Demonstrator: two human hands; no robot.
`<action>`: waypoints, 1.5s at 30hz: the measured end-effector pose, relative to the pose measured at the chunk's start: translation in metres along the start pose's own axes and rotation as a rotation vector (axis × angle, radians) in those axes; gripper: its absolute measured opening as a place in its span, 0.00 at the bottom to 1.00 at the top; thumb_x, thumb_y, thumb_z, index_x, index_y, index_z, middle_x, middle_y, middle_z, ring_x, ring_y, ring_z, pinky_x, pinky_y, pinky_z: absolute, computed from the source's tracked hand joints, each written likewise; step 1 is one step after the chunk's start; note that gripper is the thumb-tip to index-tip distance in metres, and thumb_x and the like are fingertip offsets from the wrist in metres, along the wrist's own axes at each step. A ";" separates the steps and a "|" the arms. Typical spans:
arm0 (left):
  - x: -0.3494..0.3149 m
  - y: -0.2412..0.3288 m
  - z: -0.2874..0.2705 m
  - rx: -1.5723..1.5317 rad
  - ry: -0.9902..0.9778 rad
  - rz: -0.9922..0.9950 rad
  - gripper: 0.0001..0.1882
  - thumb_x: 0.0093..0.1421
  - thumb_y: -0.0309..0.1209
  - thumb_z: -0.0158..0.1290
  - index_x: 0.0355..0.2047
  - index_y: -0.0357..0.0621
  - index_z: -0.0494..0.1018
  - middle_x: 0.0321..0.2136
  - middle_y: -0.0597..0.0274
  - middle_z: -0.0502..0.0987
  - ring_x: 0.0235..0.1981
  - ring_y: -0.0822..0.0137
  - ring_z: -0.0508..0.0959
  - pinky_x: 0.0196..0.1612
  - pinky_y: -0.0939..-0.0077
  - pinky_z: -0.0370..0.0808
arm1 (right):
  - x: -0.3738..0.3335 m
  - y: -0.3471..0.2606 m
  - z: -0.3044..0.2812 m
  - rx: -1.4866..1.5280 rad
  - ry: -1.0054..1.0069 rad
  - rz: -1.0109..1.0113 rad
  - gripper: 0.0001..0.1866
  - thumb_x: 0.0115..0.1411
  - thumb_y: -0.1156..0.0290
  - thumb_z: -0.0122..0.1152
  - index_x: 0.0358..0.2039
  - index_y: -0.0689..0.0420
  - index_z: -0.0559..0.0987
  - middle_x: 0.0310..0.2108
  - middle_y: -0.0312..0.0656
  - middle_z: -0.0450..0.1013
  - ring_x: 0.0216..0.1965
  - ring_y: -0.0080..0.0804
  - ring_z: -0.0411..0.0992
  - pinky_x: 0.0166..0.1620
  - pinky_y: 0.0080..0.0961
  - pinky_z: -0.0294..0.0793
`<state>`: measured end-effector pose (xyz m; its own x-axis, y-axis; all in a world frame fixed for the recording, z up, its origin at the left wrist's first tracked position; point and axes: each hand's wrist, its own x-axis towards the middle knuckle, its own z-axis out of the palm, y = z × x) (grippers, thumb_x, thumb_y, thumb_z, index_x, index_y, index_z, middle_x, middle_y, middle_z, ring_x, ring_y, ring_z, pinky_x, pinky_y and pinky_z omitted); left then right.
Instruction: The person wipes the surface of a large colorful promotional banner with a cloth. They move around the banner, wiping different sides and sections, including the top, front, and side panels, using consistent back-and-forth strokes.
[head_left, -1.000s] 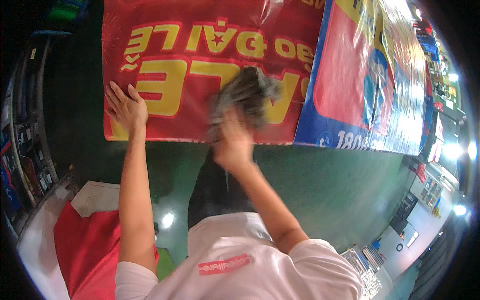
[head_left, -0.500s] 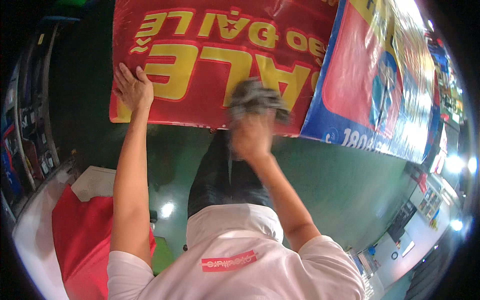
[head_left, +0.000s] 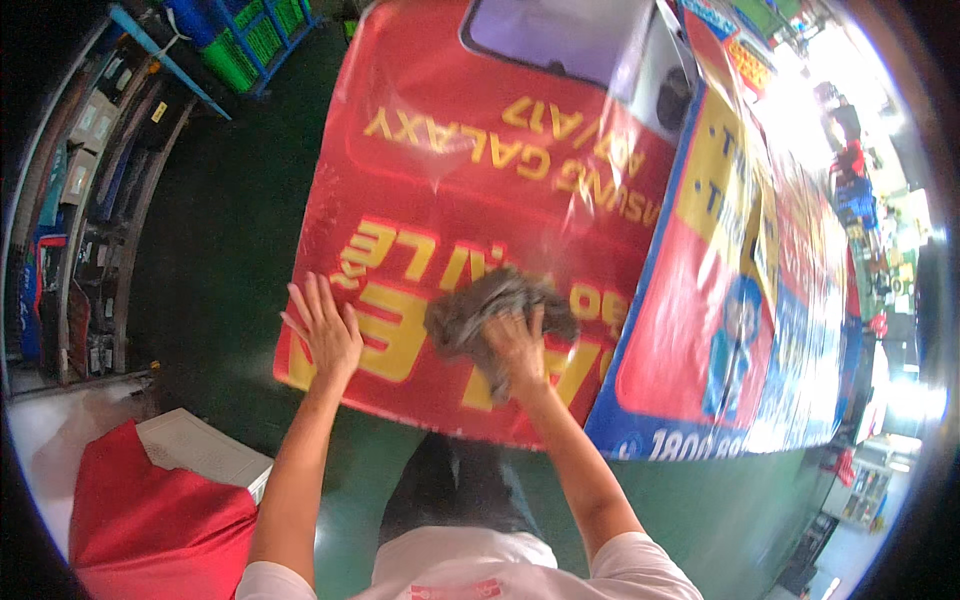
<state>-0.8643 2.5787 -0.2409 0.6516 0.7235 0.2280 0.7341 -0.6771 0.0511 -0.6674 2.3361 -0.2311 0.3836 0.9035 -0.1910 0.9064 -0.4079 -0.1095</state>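
A red banner sheet (head_left: 420,190) with large yellow lettering, upside down to me, covers the table-high surface in front of me. My left hand (head_left: 328,330) lies flat on its left side near the near corner, fingers spread. In my right hand (head_left: 515,350) is a crumpled dark grey rag (head_left: 500,310), pressed against the banner over the yellow letters. Part of the rag hides the print under it. Along the right, a blue-edged banner (head_left: 690,330) with a red panel and a cartoon figure adjoins the red one, its surface wrinkled and shiny.
Shelves (head_left: 95,200) with boxes and dark goods stand at the left, green crates (head_left: 245,50) at the far left. A red cloth (head_left: 150,510) and a pale box (head_left: 205,450) lie at the lower left. Bright lights glare on the right. The floor (head_left: 215,230) is dark green.
My right hand has moved the rag farther up the red banner, away from its near edge. My left hand stays flat near the left edge. The view has tilted up, showing more banner.
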 end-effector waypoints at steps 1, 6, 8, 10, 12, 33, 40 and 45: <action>0.003 0.006 -0.001 -0.103 -0.142 0.009 0.34 0.66 0.39 0.41 0.68 0.40 0.47 0.70 0.54 0.43 0.71 0.47 0.37 0.66 0.34 0.34 | 0.019 0.000 0.002 0.039 -0.071 -0.138 0.31 0.52 0.54 0.61 0.56 0.51 0.72 0.57 0.46 0.66 0.66 0.48 0.53 0.69 0.59 0.35; 0.009 0.014 -0.006 -0.017 -0.320 -0.084 0.34 0.66 0.42 0.37 0.68 0.40 0.47 0.70 0.52 0.44 0.71 0.47 0.41 0.68 0.40 0.37 | 0.198 0.046 -0.055 0.103 0.463 0.048 0.30 0.59 0.48 0.56 0.51 0.60 0.74 0.58 0.54 0.64 0.68 0.55 0.48 0.67 0.66 0.33; 0.009 0.013 -0.007 -0.059 -0.282 -0.062 0.34 0.66 0.43 0.36 0.68 0.40 0.47 0.70 0.52 0.44 0.71 0.47 0.42 0.68 0.39 0.38 | 0.275 0.078 -0.116 -0.049 0.697 0.206 0.34 0.60 0.44 0.52 0.50 0.65 0.74 0.58 0.61 0.62 0.68 0.61 0.46 0.64 0.70 0.34; 0.008 0.012 -0.008 -0.056 -0.305 -0.060 0.34 0.66 0.44 0.35 0.68 0.40 0.47 0.70 0.51 0.44 0.70 0.47 0.44 0.68 0.39 0.40 | 0.337 0.097 -0.178 -0.049 0.771 0.299 0.35 0.61 0.42 0.50 0.50 0.65 0.74 0.58 0.61 0.62 0.68 0.61 0.47 0.63 0.72 0.35; 0.008 0.012 -0.008 -0.083 -0.306 -0.073 0.34 0.66 0.44 0.34 0.68 0.40 0.48 0.70 0.51 0.45 0.70 0.46 0.44 0.68 0.39 0.41 | 0.376 0.091 -0.220 0.020 0.890 0.344 0.34 0.60 0.42 0.49 0.50 0.61 0.75 0.60 0.60 0.60 0.68 0.61 0.45 0.62 0.75 0.35; 0.012 0.013 -0.014 -0.136 -0.357 -0.097 0.34 0.66 0.44 0.35 0.67 0.37 0.49 0.69 0.49 0.46 0.70 0.43 0.45 0.68 0.37 0.41 | 0.473 0.137 -0.279 0.032 0.755 0.261 0.40 0.62 0.36 0.40 0.67 0.48 0.60 0.70 0.43 0.49 0.71 0.42 0.43 0.65 0.63 0.44; 0.011 0.012 -0.014 -0.170 -0.358 -0.094 0.34 0.66 0.45 0.35 0.66 0.35 0.51 0.68 0.46 0.48 0.69 0.41 0.46 0.67 0.35 0.41 | 0.501 0.133 -0.289 -0.082 0.458 -0.095 0.33 0.64 0.42 0.38 0.62 0.49 0.67 0.69 0.37 0.53 0.71 0.31 0.44 0.67 0.63 0.39; 0.014 0.012 -0.015 -0.202 -0.356 -0.096 0.33 0.66 0.45 0.34 0.65 0.35 0.52 0.68 0.46 0.49 0.69 0.40 0.47 0.67 0.35 0.42 | 0.470 0.135 -0.295 -0.064 0.455 0.016 0.33 0.65 0.43 0.38 0.62 0.50 0.67 0.69 0.40 0.53 0.70 0.33 0.47 0.66 0.62 0.42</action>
<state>-0.8495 2.5787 -0.2228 0.6335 0.7619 -0.1351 0.7655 -0.5916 0.2531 -0.3126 2.7440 -0.0483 0.4236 0.8686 0.2572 0.9032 -0.4267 -0.0468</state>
